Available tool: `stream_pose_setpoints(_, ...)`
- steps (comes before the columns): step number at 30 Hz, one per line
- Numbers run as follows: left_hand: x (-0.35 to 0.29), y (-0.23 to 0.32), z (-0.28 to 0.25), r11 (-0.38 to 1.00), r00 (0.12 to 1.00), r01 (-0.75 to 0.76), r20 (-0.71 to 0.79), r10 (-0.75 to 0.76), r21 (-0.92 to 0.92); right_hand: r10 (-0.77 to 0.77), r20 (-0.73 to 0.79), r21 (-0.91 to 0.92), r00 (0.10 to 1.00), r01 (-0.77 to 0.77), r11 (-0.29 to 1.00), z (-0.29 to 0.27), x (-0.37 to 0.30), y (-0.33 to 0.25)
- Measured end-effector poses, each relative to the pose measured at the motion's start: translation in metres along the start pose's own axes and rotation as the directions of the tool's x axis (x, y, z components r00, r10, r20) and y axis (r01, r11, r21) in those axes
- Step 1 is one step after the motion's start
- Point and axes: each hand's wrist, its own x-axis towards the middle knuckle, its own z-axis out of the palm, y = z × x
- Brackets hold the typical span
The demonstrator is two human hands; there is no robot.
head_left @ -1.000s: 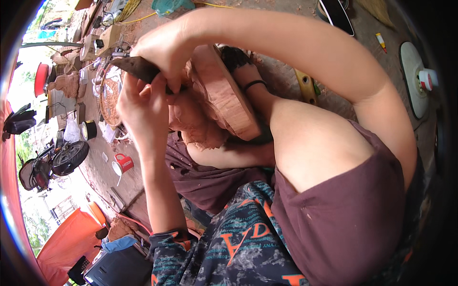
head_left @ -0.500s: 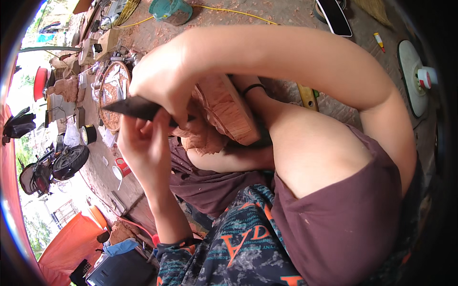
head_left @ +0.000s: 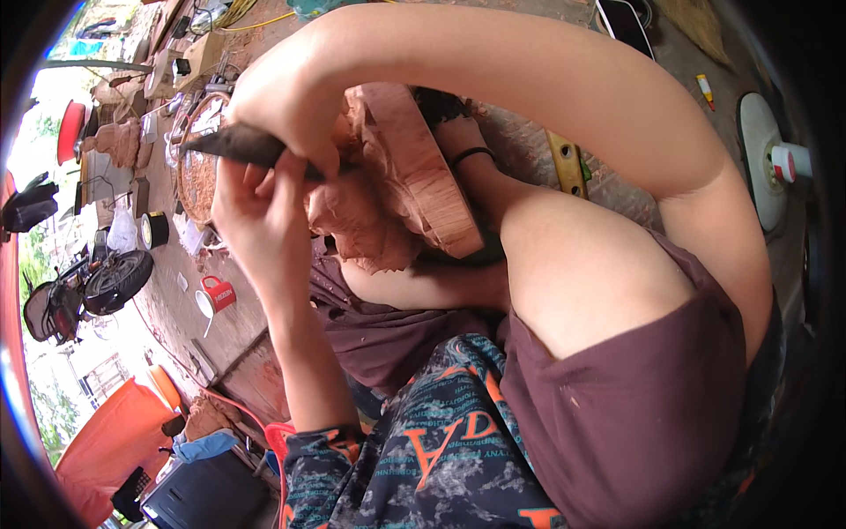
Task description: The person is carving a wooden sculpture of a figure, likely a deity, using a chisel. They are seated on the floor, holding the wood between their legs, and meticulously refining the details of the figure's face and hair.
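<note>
Firstly, head view: the wood carving (head_left: 361, 216) sits between the person's legs (head_left: 586, 260), its rough lobes to the left and its flat-sided slab toward the bare knee. The left hand (head_left: 264, 207) is clamped on the dark tool (head_left: 238, 144), thumb along its lower side, just left of the carving. The right hand (head_left: 286, 97) arches over the same tool, above and left of the carving; its fingers are largely hidden, so how far they close cannot be told. The tool's contact with the wood is also hidden.

For a good cut, brace the carving firmly against the legs, take short, light strokes along the grain, and guide the tool with both hands, fingertips clear of its path.

Containers: left of the carving, the round basket (head_left: 181, 194) holds brown shavings; lower left of the carving, the red mug (head_left: 217, 294) shows a white inside, contents unclear; above the carving, the teal container (head_left: 308, 7) is cut off, contents not visible
</note>
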Motion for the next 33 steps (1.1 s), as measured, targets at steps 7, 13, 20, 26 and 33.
stream_pose_setpoints(7,-0.024,0.004,-0.012,0.997,0.998,0.035,-0.05,-0.031,0.07,-0.061,-0.013,-0.076,0.998,0.059,0.995,0.008,-0.006,-0.014)
stream_pose_setpoints(13,-0.008,-0.003,-0.014,1.0,1.0,0.011,-0.025,-0.011,-0.017,-0.063,0.027,-0.018,0.998,0.064,0.998,0.002,0.003,-0.01)
stream_pose_setpoints(20,0.007,-0.008,-0.003,0.99,1.0,-0.01,-0.013,0.008,-0.137,-0.126,0.127,0.0,0.984,0.127,0.992,0.007,0.042,0.018)
stream_pose_setpoints(26,-0.029,0.001,-0.012,0.999,0.996,0.041,-0.078,-0.041,-0.006,0.072,0.041,-0.061,0.997,-0.07,0.996,0.006,0.0,-0.039)
stream_pose_setpoints(33,-0.025,0.001,-0.013,0.997,0.997,0.029,-0.066,-0.033,-0.071,-0.118,0.016,0.03,0.993,0.117,0.993,0.02,0.02,0.001)
